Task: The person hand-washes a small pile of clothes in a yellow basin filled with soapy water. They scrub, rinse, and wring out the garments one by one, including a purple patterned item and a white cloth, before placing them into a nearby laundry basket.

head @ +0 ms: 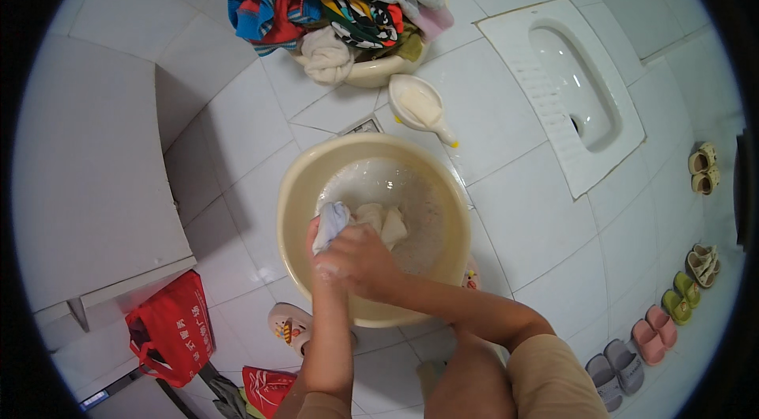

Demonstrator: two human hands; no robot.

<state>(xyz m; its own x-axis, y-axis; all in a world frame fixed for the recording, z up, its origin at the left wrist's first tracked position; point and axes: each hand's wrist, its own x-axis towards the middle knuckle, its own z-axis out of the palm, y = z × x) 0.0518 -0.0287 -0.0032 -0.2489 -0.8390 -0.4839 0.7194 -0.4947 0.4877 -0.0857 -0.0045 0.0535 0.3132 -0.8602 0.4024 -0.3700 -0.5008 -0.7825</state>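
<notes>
A cream plastic basin with soapy water stands on the tiled floor in front of me. Over its left side, my left hand grips a pale wet cloth, whose exact kind I cannot tell. My right hand lies across the left wrist with its fingers bent against the cloth and some suds beneath it. Its fingertips are partly hidden, but it appears closed on the same cloth. More white cloth sits in the water just beyond the hands.
Beyond the basin are a white dipper holding a bar of soap, and a tub heaped with clothes. A squat toilet is set in the floor at right, near several pairs of slippers. A red bag stands at left.
</notes>
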